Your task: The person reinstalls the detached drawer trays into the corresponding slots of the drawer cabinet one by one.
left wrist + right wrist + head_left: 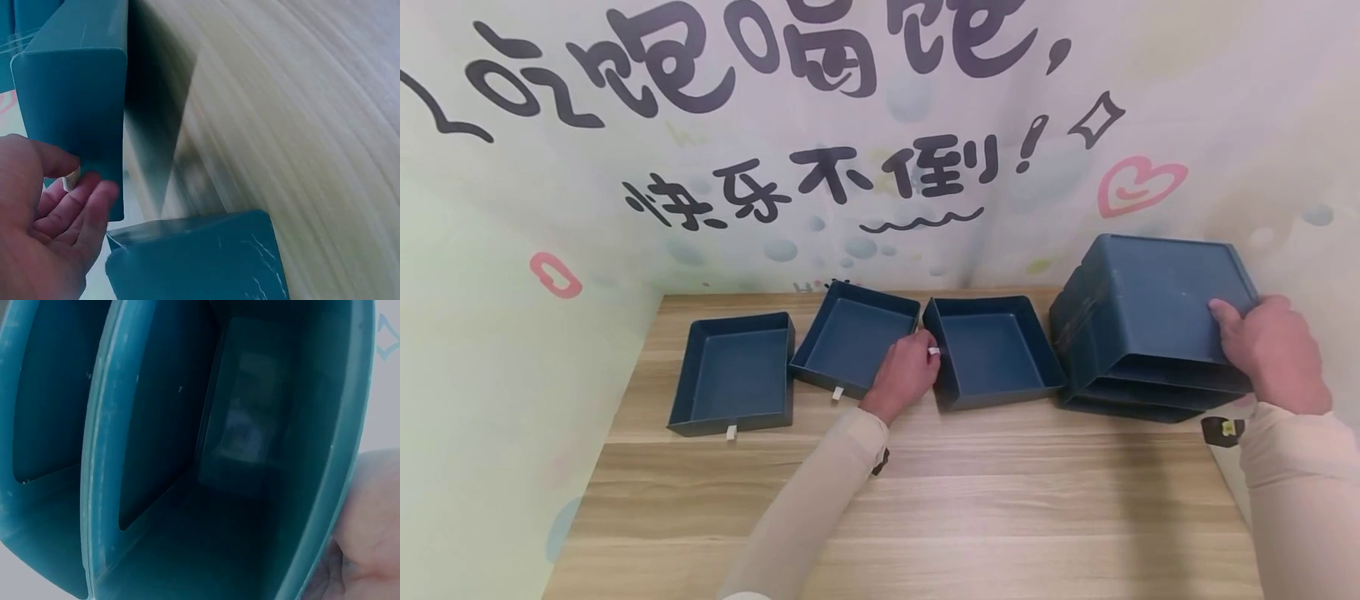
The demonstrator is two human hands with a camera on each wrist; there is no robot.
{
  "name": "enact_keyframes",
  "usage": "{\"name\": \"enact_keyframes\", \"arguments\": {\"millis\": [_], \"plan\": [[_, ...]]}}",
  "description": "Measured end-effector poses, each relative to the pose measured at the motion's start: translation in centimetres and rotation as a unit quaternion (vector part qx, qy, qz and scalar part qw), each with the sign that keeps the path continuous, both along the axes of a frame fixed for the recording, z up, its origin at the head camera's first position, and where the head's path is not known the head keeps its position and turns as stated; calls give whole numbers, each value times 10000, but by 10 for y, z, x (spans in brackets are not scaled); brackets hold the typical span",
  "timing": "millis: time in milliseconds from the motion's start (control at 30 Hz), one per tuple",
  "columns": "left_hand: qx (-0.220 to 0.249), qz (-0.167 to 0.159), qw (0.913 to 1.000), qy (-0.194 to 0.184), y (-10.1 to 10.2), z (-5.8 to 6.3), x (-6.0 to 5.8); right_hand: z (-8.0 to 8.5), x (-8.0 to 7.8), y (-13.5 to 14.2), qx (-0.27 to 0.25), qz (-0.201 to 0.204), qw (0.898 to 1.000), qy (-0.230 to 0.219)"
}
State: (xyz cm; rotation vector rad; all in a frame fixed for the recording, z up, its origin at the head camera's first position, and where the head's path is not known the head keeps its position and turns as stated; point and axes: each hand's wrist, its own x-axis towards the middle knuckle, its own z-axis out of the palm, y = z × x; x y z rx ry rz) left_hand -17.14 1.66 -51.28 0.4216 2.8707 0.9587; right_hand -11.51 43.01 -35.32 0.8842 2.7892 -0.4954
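Note:
A dark blue drawer [996, 346] sits third from the left on the table. My left hand [904, 371] pinches the white pull tab [71, 181] on its front panel [75, 112] between thumb and fingers. At the far right stands a blue drawer cabinet [1180, 292], its open slots facing me. My right hand [1281, 350] grips the cabinet's right front edge, thumb on the top panel and fingers hidden behind the side. The slots look hollow in the right wrist view, with dividers [100, 462] between them.
Two more blue drawers, one at the left [733, 375] and one in the middle [853, 333], lie near the table's back edge with white tabs facing front. Behind the wooden table [925, 517] hangs a printed backdrop [850, 242]. A small black object [1222, 431] lies below the cabinet.

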Motion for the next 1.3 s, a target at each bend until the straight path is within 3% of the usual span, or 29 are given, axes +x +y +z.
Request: {"name": "enact_keyframes", "arguments": {"millis": [167,367,567,967,1300], "plan": [[108,236,9995,-191,2,0,1,-1,-1,0,25,-43,10000,27],[976,542,9919,-607,3,-2,2,0,1,3,123,67,9999,-9],[1479,870,9828,-684,2,0,1,3,2,2,77,133,9998,-84],[1752,1196,9734,-860,-1,9,5,2,2,0,69,56,9999,-51],[2088,1204,9673,-787,-5,9,6,3,2,-2,-21,-61,9999,-116]]}}
